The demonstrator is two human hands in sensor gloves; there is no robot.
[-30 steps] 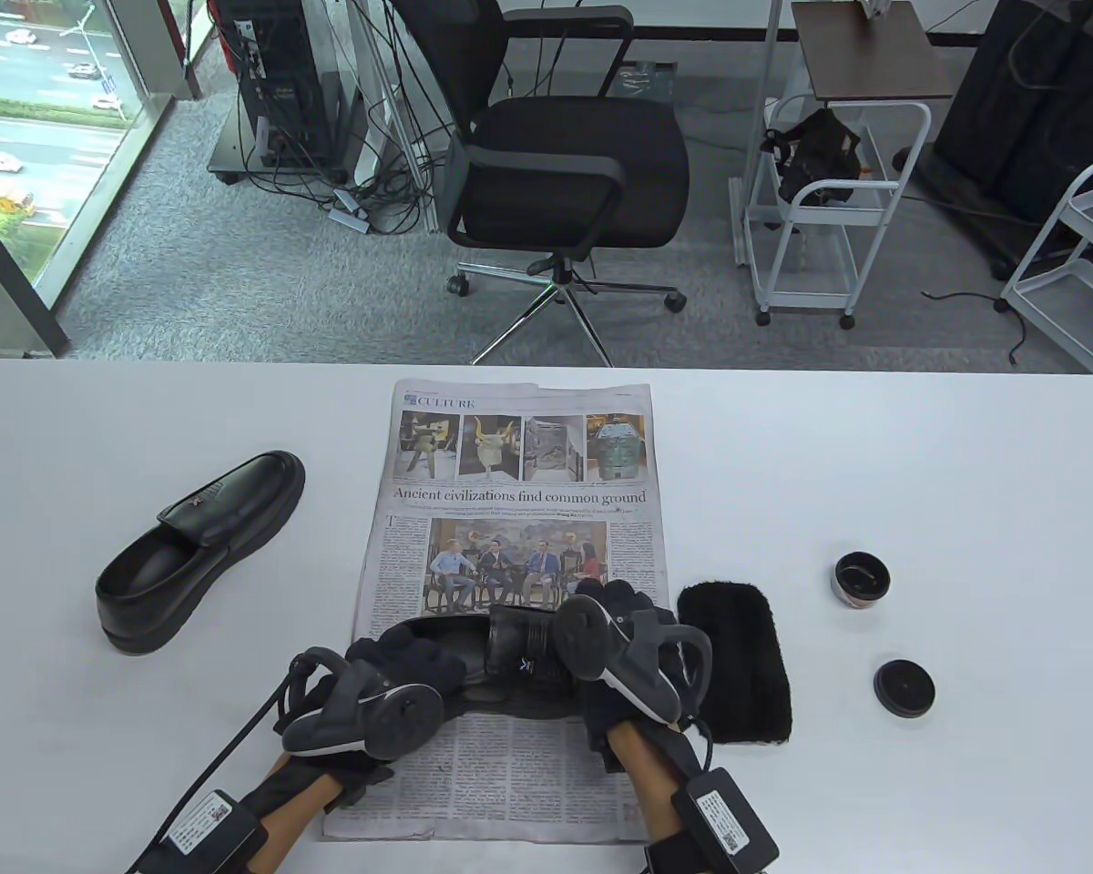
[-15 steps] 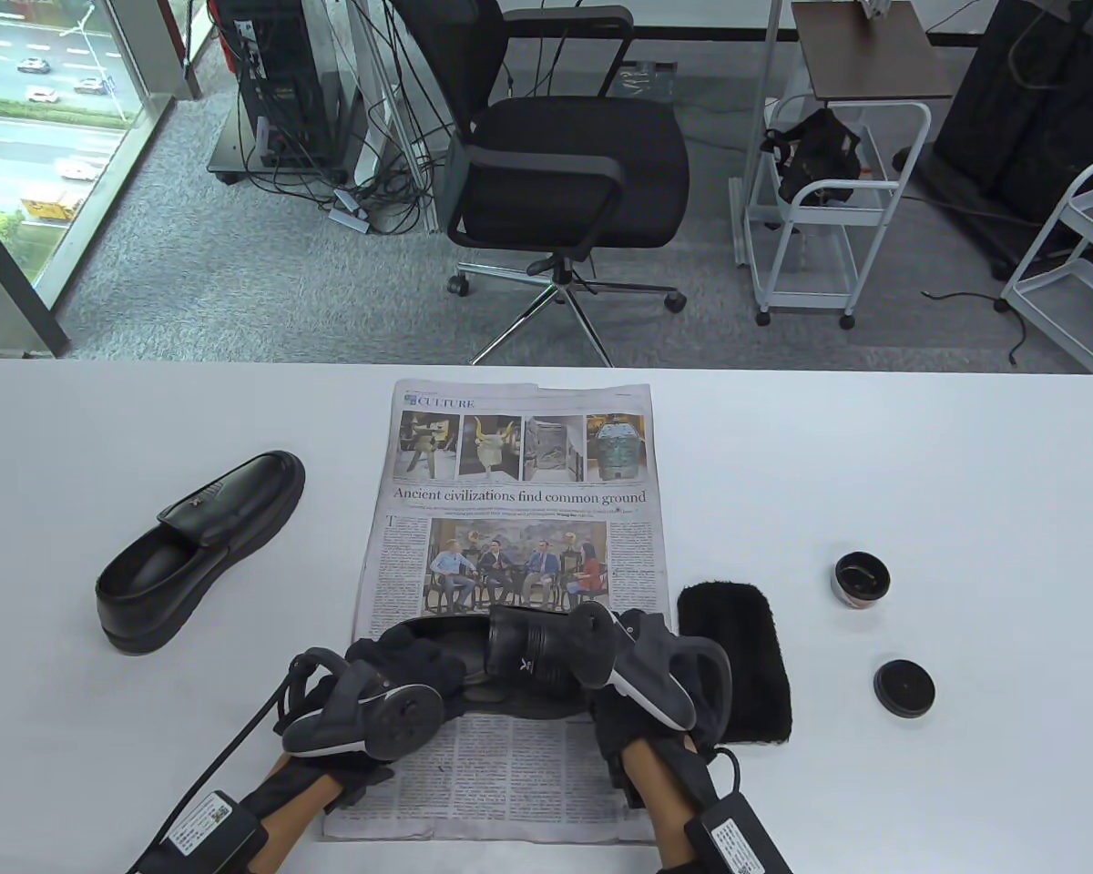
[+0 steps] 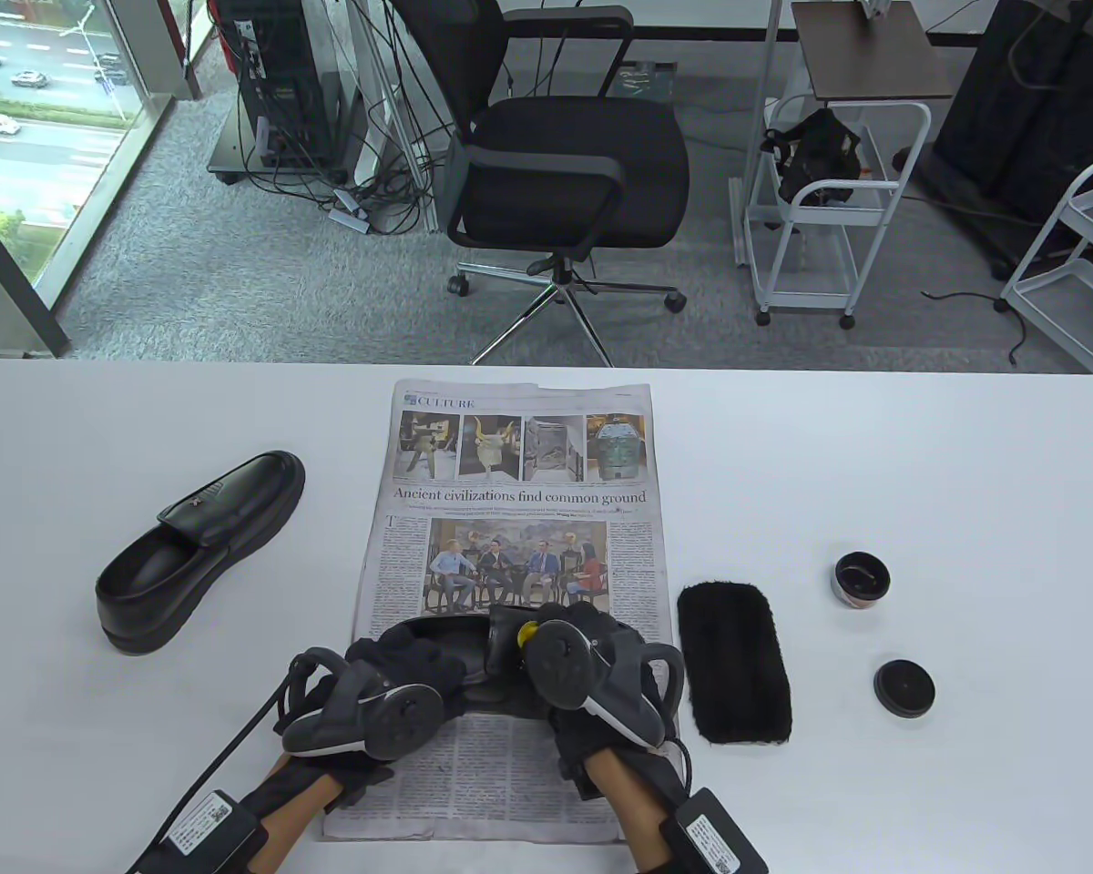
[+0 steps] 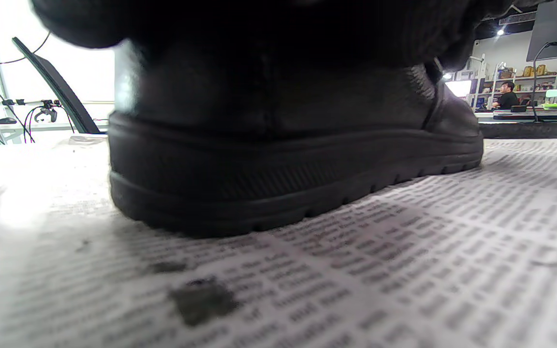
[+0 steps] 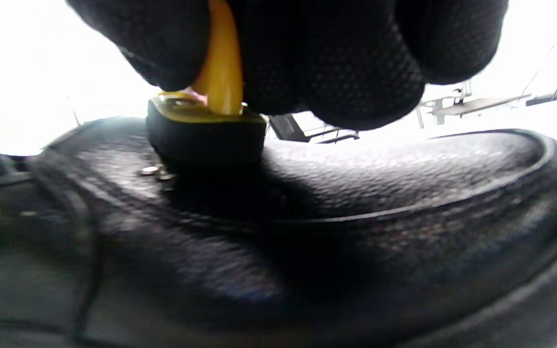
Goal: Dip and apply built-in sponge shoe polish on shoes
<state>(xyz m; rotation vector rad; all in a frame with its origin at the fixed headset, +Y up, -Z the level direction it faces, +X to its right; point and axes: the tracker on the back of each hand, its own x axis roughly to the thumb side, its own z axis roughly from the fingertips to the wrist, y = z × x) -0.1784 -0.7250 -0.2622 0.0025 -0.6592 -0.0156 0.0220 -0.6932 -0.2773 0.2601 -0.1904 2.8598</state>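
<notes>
A black loafer (image 3: 451, 642) lies on the newspaper (image 3: 519, 510) near the front edge. My left hand (image 3: 401, 665) holds its heel end; the heel fills the left wrist view (image 4: 278, 145). My right hand (image 3: 583, 637) pinches the yellow handle of a sponge applicator (image 5: 223, 63) and presses its black sponge (image 5: 206, 135) onto the shoe's upper (image 5: 356, 193) beside the metal buckle. A bit of yellow shows in the table view (image 3: 529, 630). The open polish tin (image 3: 862, 580) and its lid (image 3: 904, 688) sit at the right.
A second black loafer (image 3: 196, 551) lies on the white table at the left. A black brush or cloth pad (image 3: 734, 661) lies just right of the newspaper. Dark polish smears mark the newspaper (image 4: 201, 299) by the heel. An office chair (image 3: 565, 164) stands beyond the table.
My right hand has slid left along the shoe's upper toward the buckle, uncovering the black pad. The yellow applicator handle now shows. My left hand and the shoe have stayed still.
</notes>
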